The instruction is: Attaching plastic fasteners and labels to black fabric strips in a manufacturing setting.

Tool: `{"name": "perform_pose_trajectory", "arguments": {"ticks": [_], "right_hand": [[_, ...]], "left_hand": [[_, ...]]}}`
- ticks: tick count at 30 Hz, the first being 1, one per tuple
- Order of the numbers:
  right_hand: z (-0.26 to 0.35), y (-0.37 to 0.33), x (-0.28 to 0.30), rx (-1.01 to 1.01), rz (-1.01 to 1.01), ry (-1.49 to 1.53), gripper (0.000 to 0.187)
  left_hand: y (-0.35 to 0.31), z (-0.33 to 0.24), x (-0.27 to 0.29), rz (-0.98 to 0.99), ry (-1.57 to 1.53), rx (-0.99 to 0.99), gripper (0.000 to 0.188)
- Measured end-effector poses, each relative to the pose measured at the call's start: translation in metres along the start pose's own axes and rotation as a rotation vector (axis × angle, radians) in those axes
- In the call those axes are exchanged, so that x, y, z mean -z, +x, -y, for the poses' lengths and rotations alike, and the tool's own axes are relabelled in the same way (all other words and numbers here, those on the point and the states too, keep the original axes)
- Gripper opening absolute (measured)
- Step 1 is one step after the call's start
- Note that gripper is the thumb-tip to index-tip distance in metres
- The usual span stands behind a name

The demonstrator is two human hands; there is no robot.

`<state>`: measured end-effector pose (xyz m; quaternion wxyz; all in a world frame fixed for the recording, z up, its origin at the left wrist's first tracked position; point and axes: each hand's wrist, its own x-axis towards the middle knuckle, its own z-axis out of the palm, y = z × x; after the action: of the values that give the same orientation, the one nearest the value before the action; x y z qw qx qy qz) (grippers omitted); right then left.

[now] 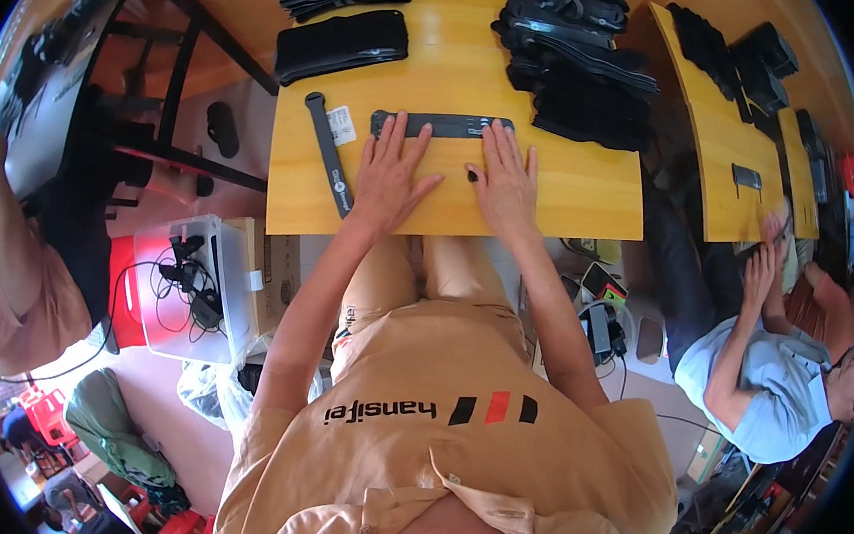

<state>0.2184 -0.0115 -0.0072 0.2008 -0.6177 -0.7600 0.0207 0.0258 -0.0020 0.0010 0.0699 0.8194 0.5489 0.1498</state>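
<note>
Where flat dark-grey strap (456,127) lies: under fingertips (402,118)
Left hand (386,180): fingers slightly apart, near left end
Right hand (506,190): fingers slightly apart, right end

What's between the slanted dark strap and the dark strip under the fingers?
A small white printed slip lies between the slanted strap and the dark strip, as the head view shows.

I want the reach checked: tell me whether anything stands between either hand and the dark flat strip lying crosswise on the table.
Nothing visible does: the left hand and right hand overlap the dark flat strip near its two ends. The long dark strap and white card lie left of it.
</note>
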Motion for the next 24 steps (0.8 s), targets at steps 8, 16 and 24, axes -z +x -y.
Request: {"name": "perform_pose_trajectory", "arguments": {"ticks": [8,16,24], "right_hand": [[0.001,0.002,-0.004,0.003,0.002,0.015,0.055],[-0.002,-0.002,0.008,-0.001,-0.181,0.163,0.044],[-0.006,-0.014,0.015,0.008,-0.376,0.338,0.019]], "left_hand": [[0.001,0.031,0.013,-0.144,0.052,0.256,0.069],[-0.041,0.029,0.083,-0.352,-0.280,0.425,0.053],[-0.066,0.057,0.043,-0.222,-0.247,0.668,0.033]]}}
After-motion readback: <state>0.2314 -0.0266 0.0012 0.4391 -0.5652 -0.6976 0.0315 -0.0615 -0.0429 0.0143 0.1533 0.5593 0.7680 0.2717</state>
